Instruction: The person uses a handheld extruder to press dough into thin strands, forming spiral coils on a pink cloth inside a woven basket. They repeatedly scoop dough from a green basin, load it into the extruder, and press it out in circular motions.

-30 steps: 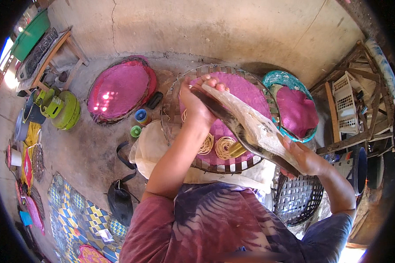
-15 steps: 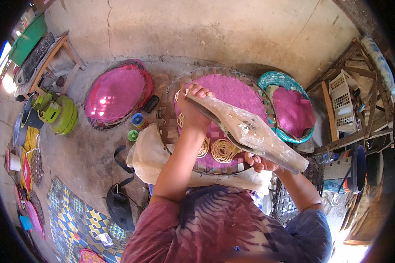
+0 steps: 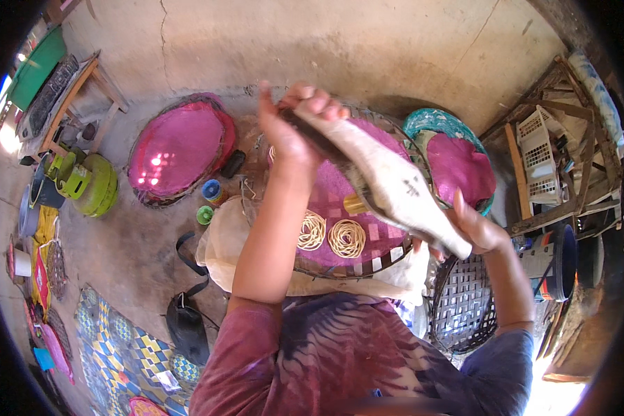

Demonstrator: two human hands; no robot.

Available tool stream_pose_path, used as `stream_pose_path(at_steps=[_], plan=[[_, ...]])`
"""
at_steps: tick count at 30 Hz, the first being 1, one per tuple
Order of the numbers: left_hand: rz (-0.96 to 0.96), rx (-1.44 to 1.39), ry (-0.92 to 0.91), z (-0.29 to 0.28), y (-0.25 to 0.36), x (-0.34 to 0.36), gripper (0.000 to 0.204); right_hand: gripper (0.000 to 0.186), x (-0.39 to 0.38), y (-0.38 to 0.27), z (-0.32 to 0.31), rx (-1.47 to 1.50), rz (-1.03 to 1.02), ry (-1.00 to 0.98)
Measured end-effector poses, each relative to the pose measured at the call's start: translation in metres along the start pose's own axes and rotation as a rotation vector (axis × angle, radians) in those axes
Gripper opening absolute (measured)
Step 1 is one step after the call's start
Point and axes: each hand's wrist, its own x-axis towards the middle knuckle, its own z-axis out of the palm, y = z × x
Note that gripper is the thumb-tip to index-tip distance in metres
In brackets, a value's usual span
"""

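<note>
Press [image 3: 378, 163] of wood, its dark mark [image 3: 411, 184] unreadable, slanted down rightward; left hand [image 3: 295, 132] clasped upper end, right hand [image 3: 484, 234] lower.

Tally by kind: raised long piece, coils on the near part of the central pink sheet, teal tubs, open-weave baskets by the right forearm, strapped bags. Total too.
Long pale dark-edged piece: 1
Pale round strand coils: 2
Round teal tub: 1
Black open-weave basket: 1
Black strapped bag: 1
Total: 6
</note>
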Motion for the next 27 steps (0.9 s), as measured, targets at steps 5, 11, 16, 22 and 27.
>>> stream_pose_path(at_steps=[5,11,16,22,27], plan=[[-0.154,-0.061,0.554,-0.015,-0.067,0.004,0.048,0.071,-0.025,-0.013,-0.012,-0.205,0.401,0.244],[-0.109,-0.066,0.419,-0.028,-0.069,0.008,0.043,0.066,-0.026,-0.015,0.001,-0.318,0.269,0.369],[-0.138,-0.12,0.534,-0.007,-0.077,0.005,0.04,0.064,-0.046,-0.038,0.003,-0.346,0.348,0.388],[-0.072,-0.017,0.481,0.01,-0.06,0.019,0.041,0.064,-0.034,-0.024,-0.001,-0.382,0.259,0.525],[-0.112,-0.001,0.561,0.001,-0.068,-0.001,0.038,0.066,-0.05,-0.01,0.003,-0.317,0.271,0.516]])
